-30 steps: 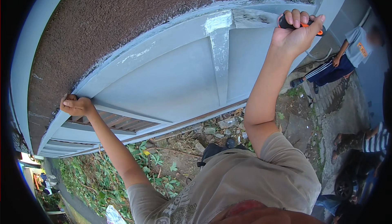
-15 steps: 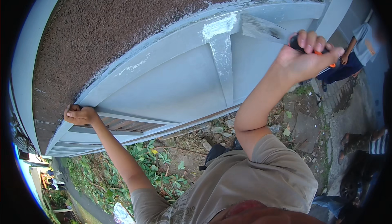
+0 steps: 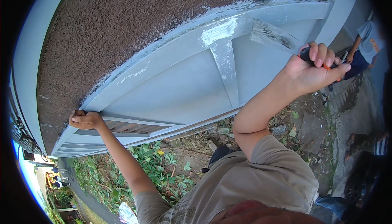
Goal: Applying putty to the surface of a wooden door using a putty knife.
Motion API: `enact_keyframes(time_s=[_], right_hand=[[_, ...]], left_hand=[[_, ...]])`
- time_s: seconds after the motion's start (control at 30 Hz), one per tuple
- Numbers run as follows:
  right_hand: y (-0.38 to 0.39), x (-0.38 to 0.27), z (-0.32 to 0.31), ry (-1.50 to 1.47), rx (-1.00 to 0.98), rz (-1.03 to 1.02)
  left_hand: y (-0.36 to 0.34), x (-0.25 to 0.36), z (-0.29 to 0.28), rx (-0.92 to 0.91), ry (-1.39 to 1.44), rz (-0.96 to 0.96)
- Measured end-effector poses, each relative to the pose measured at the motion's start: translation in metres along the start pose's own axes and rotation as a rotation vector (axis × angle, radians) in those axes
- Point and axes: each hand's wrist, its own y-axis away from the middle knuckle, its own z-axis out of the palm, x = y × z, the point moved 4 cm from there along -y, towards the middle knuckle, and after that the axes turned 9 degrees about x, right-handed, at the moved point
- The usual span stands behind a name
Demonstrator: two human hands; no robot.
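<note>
My right hand is wrapped round the black and orange handle of a putty knife. Its wide, smeared blade points left, over the grey panelled frame; whether it touches the surface I cannot tell. Just left of the blade, a white patch of filler covers the joint between the top rail and an upright, with thinner streaks running down the upright. At the far left my left hand is closed over the edge of the frame, fingers curled on the brown side.
A rough brown wall surface borders the frame's upper edge. Leafy plants and rubble lie on the ground below. At the right, a person in a light shirt stands by the pavement, and another person's feet show lower down.
My right hand has shifted a little right and down with the putty knife, its blade now farther from the filler patch. My left hand keeps its hold; the whole view has shifted slightly.
</note>
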Motion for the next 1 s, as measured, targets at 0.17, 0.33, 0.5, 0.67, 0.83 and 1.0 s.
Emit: enact_keyframes(time_s=[0.17, 0.33, 0.5, 0.67, 0.83, 1.0], right_hand=[[0.031, 0.017, 0.011, 0.193, 0.043, -0.005], [0.038, 0.044, 0.014, 0.214, 0.061, 0.061], [0.027, 0.019, 0.009, 0.222, 0.045, -0.157], [0.025, 0.005, 0.015, 0.128, 0.027, -0.091], [0.029, 0.017, 0.017, 0.254, 0.053, -0.109], [0.023, -0.001, 0.017, 0.211, 0.011, -0.153]], left_hand=[[-0.003, -0.008, -0.011, -0.004, -0.001, -0.015], [0.000, 0.001, 0.000, 0.000, 0.044, -0.040], [-0.002, 0.001, -0.001, 0.001, 0.033, -0.043], [-0.002, -0.003, -0.003, 0.009, 0.016, -0.034], [-0.002, 0.002, -0.003, 0.010, -0.017, -0.031], [-0.003, 0.002, -0.003, 0.013, -0.007, -0.048]])
